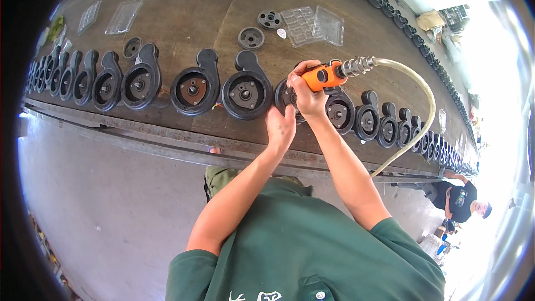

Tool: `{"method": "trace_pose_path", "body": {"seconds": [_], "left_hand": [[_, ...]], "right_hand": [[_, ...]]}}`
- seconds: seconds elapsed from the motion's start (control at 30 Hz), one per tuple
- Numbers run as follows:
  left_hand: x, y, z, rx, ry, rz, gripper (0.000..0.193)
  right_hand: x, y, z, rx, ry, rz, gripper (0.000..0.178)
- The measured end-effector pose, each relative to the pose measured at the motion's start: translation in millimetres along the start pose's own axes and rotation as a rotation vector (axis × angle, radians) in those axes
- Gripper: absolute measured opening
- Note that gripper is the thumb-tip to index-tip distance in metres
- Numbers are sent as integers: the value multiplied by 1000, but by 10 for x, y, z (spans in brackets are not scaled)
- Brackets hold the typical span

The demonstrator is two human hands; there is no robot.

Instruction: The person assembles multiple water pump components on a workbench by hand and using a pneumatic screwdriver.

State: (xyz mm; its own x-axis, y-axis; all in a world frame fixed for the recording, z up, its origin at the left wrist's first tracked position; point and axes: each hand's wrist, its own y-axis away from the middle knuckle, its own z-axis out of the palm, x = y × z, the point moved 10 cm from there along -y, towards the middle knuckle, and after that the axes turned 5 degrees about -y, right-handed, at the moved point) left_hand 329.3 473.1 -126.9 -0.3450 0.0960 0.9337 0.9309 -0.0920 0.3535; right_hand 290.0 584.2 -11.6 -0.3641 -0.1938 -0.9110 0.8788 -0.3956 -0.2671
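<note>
My right hand (pixel 308 96) is wrapped around an orange air tool (pixel 321 77), which is held over a round black housing (pixel 282 96). A metal fitting (pixel 356 66) joins the tool to a clear hose (pixel 428 97). With my left hand (pixel 280 126) I grip the near rim of that same housing; some of the fingers are hidden. To the left stands another black housing (pixel 246 93) with a grey metal plate and a central shaft. Beside it, one housing (pixel 194 91) has a brown plate. The tool's tip is hidden by my hand.
Similar black housings form a long row along the metal table edge (pixel 167 132). Loose black discs (pixel 251 38) and clear plastic trays (pixel 301 25) lie behind the row. Another line of black parts (pixel 388 10) follows the far edge. A person (pixel 460 200) is at the right.
</note>
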Motion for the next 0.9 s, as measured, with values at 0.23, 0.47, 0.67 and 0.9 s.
{"method": "trace_pose_path", "body": {"seconds": [0.23, 0.47, 0.67, 0.9], "left_hand": [[-57, -68, 31, -8, 90, 2, 37], [-90, -36, 26, 18, 94, -8, 34], [-233, -71, 112, -46, 234, -65, 32], [-229, -74, 81, -41, 183, -16, 32]], "right_hand": [[-311, -14, 154, -39, 109, -36, 26], [-521, 401, -254, 43, 120, -66, 25], [-457, 455, -413, 97, 53, -74, 23], [-428, 471, -396, 76, 63, -53, 22]]}}
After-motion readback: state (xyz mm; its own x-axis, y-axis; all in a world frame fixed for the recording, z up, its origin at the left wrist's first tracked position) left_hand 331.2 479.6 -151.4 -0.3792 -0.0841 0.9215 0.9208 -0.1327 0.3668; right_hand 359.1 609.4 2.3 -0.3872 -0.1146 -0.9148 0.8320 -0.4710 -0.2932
